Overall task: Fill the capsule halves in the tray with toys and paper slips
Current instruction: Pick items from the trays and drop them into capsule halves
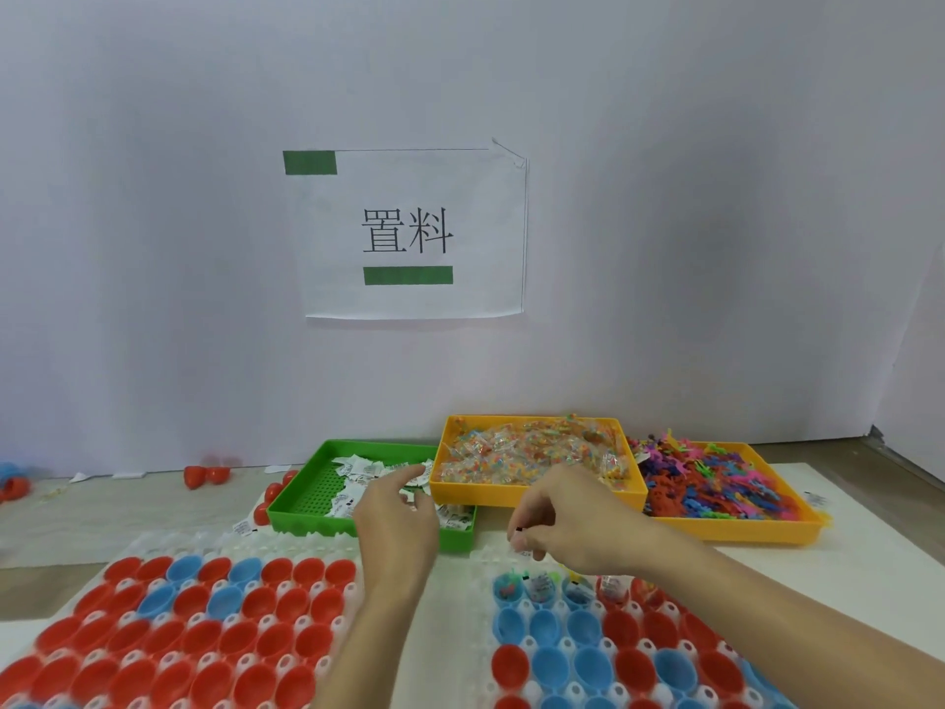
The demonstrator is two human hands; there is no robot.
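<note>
Two white trays of red and blue capsule halves lie in front of me, the left tray (286,542) and the right tray (480,596). Several halves in the right tray's top row (537,588) hold toys and slips. My left hand (396,509) reaches over the green tray (307,496) of paper slips, fingers apart at the slips. My right hand (557,516) hovers above the right tray's top row, fingers pinched on a small paper slip (519,530).
A yellow tray (537,491) of bagged colourful toys sits behind my right hand. Another yellow tray (741,527) of loose plastic figures lies to the right. Loose red capsule halves (202,475) sit by the wall, which carries a paper sign (409,232).
</note>
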